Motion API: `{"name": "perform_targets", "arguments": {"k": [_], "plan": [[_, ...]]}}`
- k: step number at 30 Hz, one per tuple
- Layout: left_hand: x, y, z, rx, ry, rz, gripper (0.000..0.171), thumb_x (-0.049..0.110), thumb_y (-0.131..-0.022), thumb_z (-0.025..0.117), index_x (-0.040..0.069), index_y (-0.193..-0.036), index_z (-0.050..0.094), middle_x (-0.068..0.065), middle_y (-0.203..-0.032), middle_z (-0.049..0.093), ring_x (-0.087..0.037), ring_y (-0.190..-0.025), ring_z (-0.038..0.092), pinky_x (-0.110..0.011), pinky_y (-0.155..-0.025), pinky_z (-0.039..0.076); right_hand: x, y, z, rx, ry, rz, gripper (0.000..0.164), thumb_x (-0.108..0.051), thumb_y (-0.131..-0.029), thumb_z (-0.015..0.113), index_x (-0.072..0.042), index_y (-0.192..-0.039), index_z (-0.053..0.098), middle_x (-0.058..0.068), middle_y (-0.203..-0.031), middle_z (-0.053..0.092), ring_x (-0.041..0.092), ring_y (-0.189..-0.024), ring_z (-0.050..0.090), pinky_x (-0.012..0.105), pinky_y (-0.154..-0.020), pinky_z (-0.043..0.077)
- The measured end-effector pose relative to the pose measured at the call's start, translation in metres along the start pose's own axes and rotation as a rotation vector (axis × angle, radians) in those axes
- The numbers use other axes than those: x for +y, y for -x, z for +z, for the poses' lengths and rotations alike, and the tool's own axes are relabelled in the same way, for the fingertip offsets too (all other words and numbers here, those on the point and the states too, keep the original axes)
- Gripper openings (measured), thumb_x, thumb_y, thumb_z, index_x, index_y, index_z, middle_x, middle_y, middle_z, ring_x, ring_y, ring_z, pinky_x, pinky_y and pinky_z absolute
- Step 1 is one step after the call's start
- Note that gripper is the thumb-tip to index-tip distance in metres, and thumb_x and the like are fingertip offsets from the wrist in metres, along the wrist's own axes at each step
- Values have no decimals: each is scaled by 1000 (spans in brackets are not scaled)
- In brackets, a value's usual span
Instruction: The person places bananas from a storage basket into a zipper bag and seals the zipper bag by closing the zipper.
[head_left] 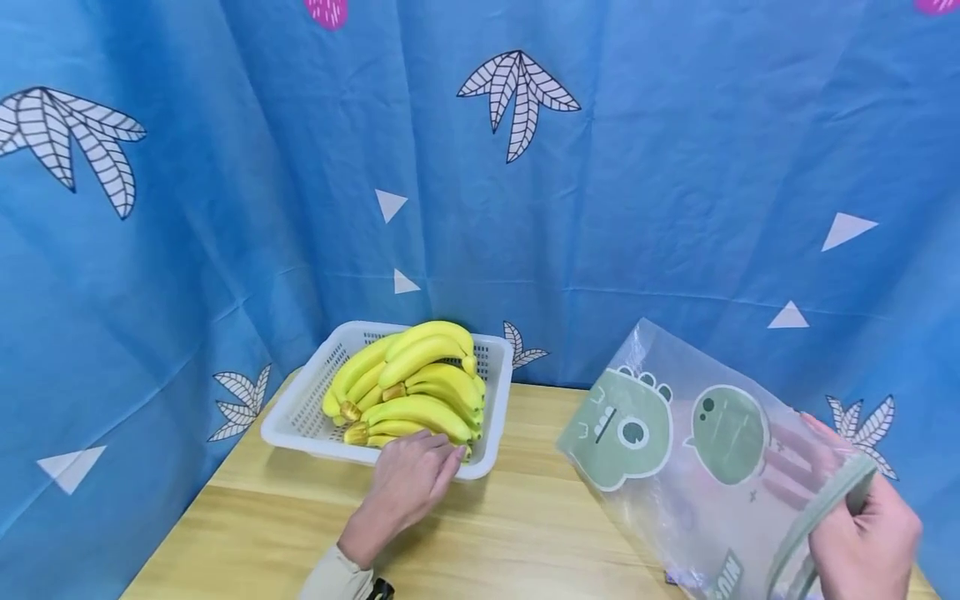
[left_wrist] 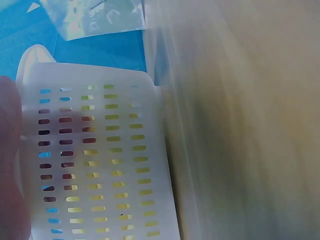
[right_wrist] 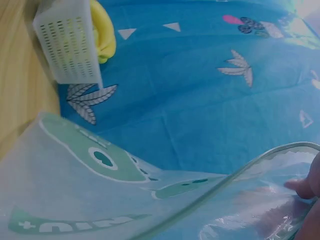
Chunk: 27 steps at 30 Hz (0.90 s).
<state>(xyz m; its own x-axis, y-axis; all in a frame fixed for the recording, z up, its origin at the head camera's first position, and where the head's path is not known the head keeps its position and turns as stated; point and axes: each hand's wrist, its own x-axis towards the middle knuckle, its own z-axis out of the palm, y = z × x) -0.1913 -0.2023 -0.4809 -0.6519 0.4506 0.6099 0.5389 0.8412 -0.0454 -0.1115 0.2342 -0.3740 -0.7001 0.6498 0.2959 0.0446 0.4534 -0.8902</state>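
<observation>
Yellow bananas (head_left: 420, 408), in several bunches, lie in a white perforated plastic basket (head_left: 292, 437). My left hand (head_left: 420, 475) reaches over the near rim, beside the front bananas. Its fingertips are hidden from above; in the left wrist view, reddish finger shapes show through the holes of the basket wall (left_wrist: 95, 150). My right hand (head_left: 870, 533) grips a translucent plastic bag (head_left: 750, 508) by its green-trimmed edge, with fingers visible through the film. Green cartoon figures decorate the bag, which hangs tilted above the table's right side.
The basket stands on a light wooden table (head_left: 502, 533), left of the bag. Behind and beside the table hangs a blue curtain (head_left: 637, 208) printed with white leaves and triangles. A small dark item (head_left: 671, 577) is partly visible under the bag.
</observation>
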Motion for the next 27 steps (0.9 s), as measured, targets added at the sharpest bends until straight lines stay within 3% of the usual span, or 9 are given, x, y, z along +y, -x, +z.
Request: {"name": "perform_targets", "arguments": {"k": [3, 7, 11, 15, 18, 22, 25, 27], "plan": [[-3, 1, 2, 12, 7, 3, 46, 36, -103, 49, 26, -58, 51, 12, -62, 48, -7, -55, 39, -19, -47, 29, -3, 4, -1, 52, 5, -60, 32, -32, -105, 59, -24, -134, 70, -16, -131, 67, -10, -110, 57, 3, -78, 42], [-4, 0, 3, 13, 29, 0, 49, 36, -104, 49, 27, -57, 42, 14, -61, 40, -6, -55, 36, -18, -48, 27, -7, 5, -1, 119, -23, -98, 32, -31, -106, 57, -23, -134, 70, -14, -130, 68, -8, -112, 58, 6, -85, 44], [-1, -4, 3, 1, 37, -11, 48, 35, -104, 51, 28, -57, 39, 14, -62, 36, -6, -56, 35, -18, -49, 28, -14, 8, 2, 174, -59, -185, 31, -28, -106, 57, -20, -132, 71, -14, -125, 70, -8, -106, 60, 8, -81, 44], [1, -10, -1, -58, 32, -46, 48, 35, -105, 52, 28, -58, 42, 13, -63, 37, -7, -57, 38, -20, -51, 33, -30, 12, 7, 221, -114, -280, 29, -26, -105, 60, -19, -131, 71, -8, -122, 73, -8, -94, 65, 7, -77, 47], [2, -13, -7, -136, 45, -83, 45, 37, -105, 52, 26, -62, 53, 12, -65, 41, -9, -60, 44, -24, -54, 40, -40, 13, 16, 228, -174, -400, 29, -13, -102, 64, -12, -130, 71, 0, -121, 74, -7, -86, 67, 7, -76, 50], [5, -18, -23, -265, 97, -172, 41, 38, -106, 54, 23, -69, 62, 11, -67, 46, -11, -65, 49, -30, -60, 46, -45, 13, 34, 134, -185, -534, 36, -1, -101, 60, -11, -135, 67, 3, -129, 70, -5, -56, 55, 7, -51, 43], [13, -29, -37, -327, 149, -242, 40, 39, -105, 58, 25, -67, 58, 12, -66, 46, -9, -64, 48, -30, -60, 45, -42, 17, 47, 32, -153, -543, 44, 5, -102, 53, -15, -140, 63, 3, -136, 66, -3, -44, 38, 13, -37, 32], [22, -41, -46, -326, 206, -261, 39, 37, -104, 61, 25, -67, 55, 12, -66, 46, -8, -63, 46, -28, -59, 44, -40, 21, 55, -30, -142, -529, 56, 13, -98, 47, -17, -143, 61, 3, -140, 63, -3, -44, 35, 15, -36, 31]]}}
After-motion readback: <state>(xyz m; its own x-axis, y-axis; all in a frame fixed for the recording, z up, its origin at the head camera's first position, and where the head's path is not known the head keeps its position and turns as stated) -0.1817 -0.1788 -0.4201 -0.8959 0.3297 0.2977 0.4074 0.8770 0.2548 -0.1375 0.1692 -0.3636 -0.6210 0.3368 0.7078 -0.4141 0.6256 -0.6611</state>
